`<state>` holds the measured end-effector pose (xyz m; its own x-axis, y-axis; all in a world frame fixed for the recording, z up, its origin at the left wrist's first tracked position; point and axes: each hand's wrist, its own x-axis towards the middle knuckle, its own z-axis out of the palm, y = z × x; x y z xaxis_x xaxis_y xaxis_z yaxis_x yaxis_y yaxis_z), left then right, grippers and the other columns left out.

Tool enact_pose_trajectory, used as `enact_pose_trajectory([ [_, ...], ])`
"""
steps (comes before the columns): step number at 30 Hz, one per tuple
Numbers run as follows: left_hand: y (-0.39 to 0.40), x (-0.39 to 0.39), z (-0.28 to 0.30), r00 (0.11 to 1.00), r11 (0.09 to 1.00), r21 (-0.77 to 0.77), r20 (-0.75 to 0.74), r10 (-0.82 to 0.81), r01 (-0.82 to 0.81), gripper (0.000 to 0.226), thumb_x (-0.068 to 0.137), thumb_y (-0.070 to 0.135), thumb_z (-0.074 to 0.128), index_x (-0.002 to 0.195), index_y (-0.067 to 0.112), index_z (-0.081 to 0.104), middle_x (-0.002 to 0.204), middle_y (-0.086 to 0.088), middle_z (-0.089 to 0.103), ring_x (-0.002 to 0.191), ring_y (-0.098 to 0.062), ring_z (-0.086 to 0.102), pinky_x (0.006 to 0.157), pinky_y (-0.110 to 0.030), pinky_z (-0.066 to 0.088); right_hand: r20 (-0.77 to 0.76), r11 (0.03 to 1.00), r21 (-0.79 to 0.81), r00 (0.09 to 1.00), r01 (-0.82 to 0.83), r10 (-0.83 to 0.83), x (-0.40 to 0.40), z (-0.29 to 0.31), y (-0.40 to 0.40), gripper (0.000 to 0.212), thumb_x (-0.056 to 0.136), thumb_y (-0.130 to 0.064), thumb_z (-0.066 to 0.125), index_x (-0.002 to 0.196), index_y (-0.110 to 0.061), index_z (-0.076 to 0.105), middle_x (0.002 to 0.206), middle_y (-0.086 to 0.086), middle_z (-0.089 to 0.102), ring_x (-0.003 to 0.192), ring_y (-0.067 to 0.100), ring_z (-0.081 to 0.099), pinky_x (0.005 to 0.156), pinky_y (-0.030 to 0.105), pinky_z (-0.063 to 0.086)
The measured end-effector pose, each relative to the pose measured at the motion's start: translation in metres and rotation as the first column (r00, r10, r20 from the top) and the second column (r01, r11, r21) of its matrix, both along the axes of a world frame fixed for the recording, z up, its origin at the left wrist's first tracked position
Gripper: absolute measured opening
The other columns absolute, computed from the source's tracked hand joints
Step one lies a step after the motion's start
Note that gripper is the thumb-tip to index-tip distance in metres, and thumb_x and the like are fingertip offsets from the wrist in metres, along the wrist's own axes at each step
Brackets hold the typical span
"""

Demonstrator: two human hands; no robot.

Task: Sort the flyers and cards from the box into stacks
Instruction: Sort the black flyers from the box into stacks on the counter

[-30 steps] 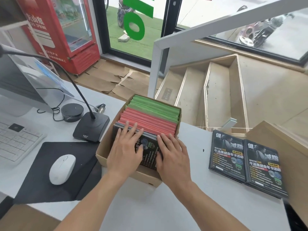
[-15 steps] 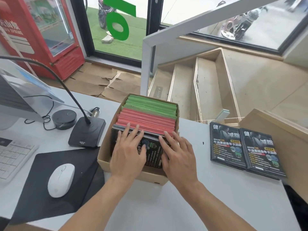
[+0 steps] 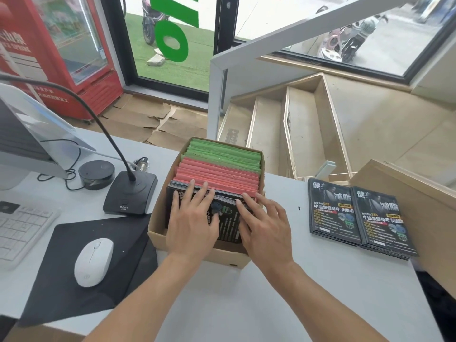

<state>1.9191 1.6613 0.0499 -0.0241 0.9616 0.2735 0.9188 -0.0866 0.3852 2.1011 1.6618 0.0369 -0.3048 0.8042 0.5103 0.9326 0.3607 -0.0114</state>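
A cardboard box (image 3: 158,233) stands on the white desk. It holds green cards (image 3: 227,154) at the far end, red cards (image 3: 219,176) in the middle and black flyers (image 3: 228,218) at the near end. My left hand (image 3: 191,218) lies flat on the black flyers with straight fingers, its fingertips at their top edge. My right hand (image 3: 265,223) rests beside it on the same flyers, fingers spread and reaching the top edge near the red cards. Two stacks of black flyers (image 3: 357,215) lie on the desk to the right of the box.
Left of the box stand a gooseneck microphone base (image 3: 130,193), a round black puck (image 3: 96,174), a white mouse (image 3: 93,261) on a black pad, a keyboard (image 3: 19,228) and a monitor. A wooden panel (image 3: 407,193) borders the right. Stairs drop behind the desk.
Both hands stay on the black flyers in the box; the fingers have shifted slightly along the flyers' top edge. The camera view has drifted a little.
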Motion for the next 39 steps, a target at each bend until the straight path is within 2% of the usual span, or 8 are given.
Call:
enact_pose_trajectory([
  [11,0.0,-0.001,-0.001,0.999,1.0,-0.009,-0.036,-0.003,0.003,0.065,0.092,0.038,0.066,0.152,0.026,0.044,0.163,0.0,0.034,0.156,-0.021,0.013,0.127,-0.05,0.011,-0.192,0.993,0.023,0.974,-0.115,0.117,-0.004,0.009,-0.003,0.023,0.087,-0.016,0.075,0.108,-0.02,0.07,0.106,-0.007,0.072,0.102,0.02,0.063,0.092,0.034,0.046],
  [19,-0.002,-0.004,0.003,0.996,0.989,0.123,0.011,-0.089,0.087,0.046,0.084,0.026,0.077,0.129,0.024,0.069,0.157,-0.003,0.043,0.155,-0.024,0.017,0.127,-0.051,0.008,-0.407,0.972,-0.137,0.906,-0.189,0.118,-0.003,0.024,-0.005,0.044,0.082,-0.002,0.077,0.117,-0.024,0.061,0.103,-0.007,0.075,0.091,0.008,0.058,0.077,0.026,0.051],
  [22,-0.008,-0.014,0.033,0.965,0.941,0.22,-0.002,-0.262,0.256,0.023,0.078,0.018,0.081,0.101,0.018,0.075,0.143,-0.001,0.059,0.148,-0.023,0.035,0.122,-0.054,0.023,-0.632,0.947,-0.147,0.763,-0.287,0.133,0.004,0.044,-0.015,0.045,0.087,-0.002,0.069,0.117,-0.033,0.055,0.102,-0.011,0.071,0.089,0.007,0.06,0.08,0.027,0.052],
  [25,-0.018,-0.019,0.095,0.936,0.922,0.16,-0.04,-0.35,0.352,0.021,0.08,0.029,0.081,0.093,0.023,0.066,0.101,0.009,0.073,0.101,-0.016,0.067,0.09,-0.045,0.054,-0.836,0.92,-0.101,0.534,-0.378,0.128,0.009,0.084,-0.028,0.048,0.089,0.003,0.067,0.113,-0.036,0.054,0.095,-0.011,0.068,0.085,0.009,0.06,0.078,0.015,0.045],
  [28,-0.027,-0.002,0.151,0.931,0.928,0.078,-0.063,-0.36,0.364,0.023,0.087,0.044,0.072,0.087,0.033,0.052,0.073,0.02,0.064,0.061,-0.003,0.056,0.058,-0.032,0.049,-0.928,0.891,-0.063,0.355,-0.449,0.113,0.024,0.127,-0.037,0.041,0.091,0.002,0.068,0.11,-0.032,0.056,0.094,-0.019,0.067,0.086,0.011,0.06,0.078,0.015,0.046],
  [31,-0.033,0.034,0.167,0.914,0.927,0.019,0.166,-0.371,0.373,0.022,0.09,0.044,0.069,0.086,0.032,0.051,0.073,0.022,0.066,0.061,0.0,0.059,0.055,-0.023,0.043,-0.93,0.863,-0.188,0.367,-0.469,-0.003,0.06,0.15,-0.029,0.035,0.09,-0.011,0.073,0.111,-0.037,0.062,0.091,-0.012,0.071,0.086,0.014,0.065,0.078,0.026,0.053],
  [35,-0.042,0.087,0.142,0.704,0.948,-0.055,0.684,-0.192,0.312,0.024,0.093,0.031,0.072,0.083,0.019,0.054,0.073,0.006,0.068,0.065,-0.013,0.061,0.064,-0.026,0.046,-0.901,0.769,-0.411,0.344,-0.489,-0.263,0.129,0.152,-0.023,0.029,0.085,-0.018,0.08,0.11,-0.028,0.068,0.089,0.0,0.075,0.083,0.018,0.072,0.073,0.03,0.059],
  [39,-0.047,0.148,0.105,0.319,0.916,-0.324,0.916,0.242,0.235,0.018,0.094,0.031,0.07,0.098,0.017,0.06,0.096,-0.007,0.076,0.095,-0.034,0.072,0.093,-0.058,0.054,-0.877,0.716,-0.438,0.082,-0.544,-0.474,0.178,0.135,-0.04,0.033,0.088,-0.008,0.073,0.118,-0.015,0.062,0.1,0.004,0.078,0.091,0.02,0.075,0.073,0.029,0.059],
])
